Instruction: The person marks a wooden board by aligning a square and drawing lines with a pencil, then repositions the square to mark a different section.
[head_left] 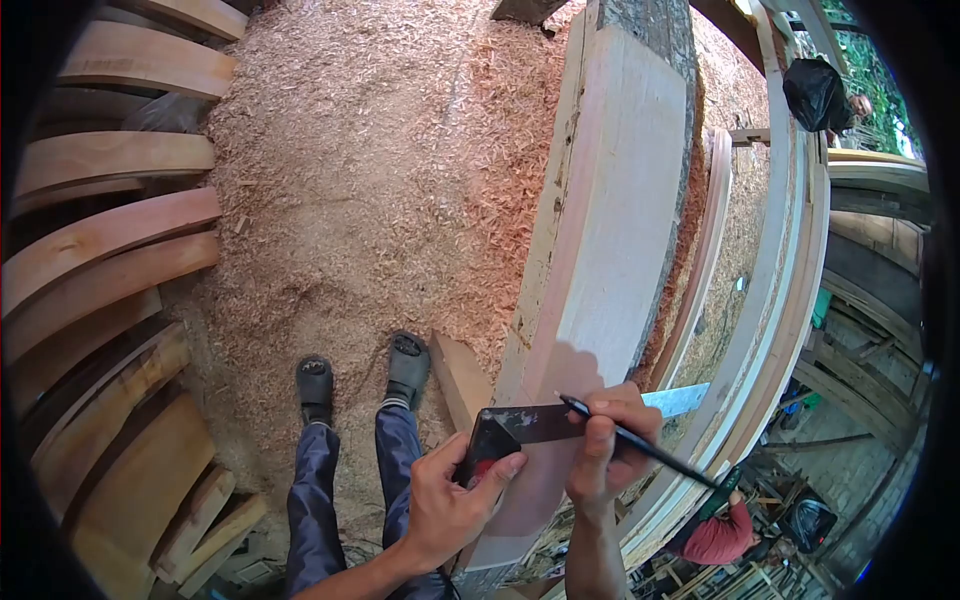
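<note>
My left hand (452, 505) is closed around the dark stock of a try square (545, 422), thumb and fingers on either side of it. The square's blade runs crosswise over a pale wooden plank (625, 220), and its bright far end sticks out past the plank's right edge. In my right hand (612, 450) is a black pencil (665, 458), pinched between thumb and fingers. Its tip points left, close over the blade's upper edge. The heel of this hand overlaps the blade and hides its middle. A shadow of the hand falls on the plank.
Curved wooden pieces (120, 160) are stacked along the left. Wood shavings (350, 180) cover the floor around my feet. Long curved boards (790, 260) run down the right side. A person in a red top (722, 535) is at the lower right. A black plastic bag (815, 93) hangs upper right.
</note>
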